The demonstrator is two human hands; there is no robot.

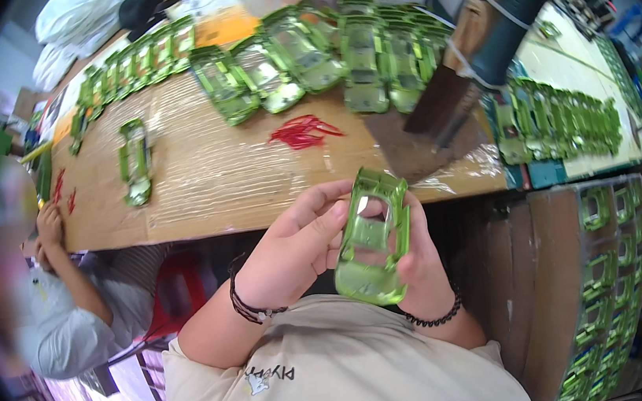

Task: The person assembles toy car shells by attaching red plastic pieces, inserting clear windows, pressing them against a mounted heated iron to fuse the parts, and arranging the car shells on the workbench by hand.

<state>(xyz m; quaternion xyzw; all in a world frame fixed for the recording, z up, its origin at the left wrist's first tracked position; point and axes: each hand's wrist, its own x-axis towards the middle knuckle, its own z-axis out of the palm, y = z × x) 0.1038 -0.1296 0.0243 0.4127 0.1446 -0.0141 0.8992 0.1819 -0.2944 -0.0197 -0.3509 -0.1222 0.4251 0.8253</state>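
Note:
Between my two hands, just in front of the table's near edge, is a shiny green toy car body shell [370, 234] with window openings, tilted upright. My left hand [305, 238] pinches its left side with thumb and fingers. On the opposite side, my right hand [420, 256] is closed round the right edge, partly behind the shell. A small pile of thin red strips [304, 132] lies on the table beyond my hands. Farther back stand several more green car shells [267, 72] in rows, and a single green shell [135, 161] lies to the left.
A wooden post with a dark pipe [503, 25] stands on the table at right. Green shells [557, 122] line the right-hand table, and a cardboard box [572, 251] of shells sits below. A co-worker's hand [49, 225] rests at the left edge. Plastic bags [83, 22] lie behind.

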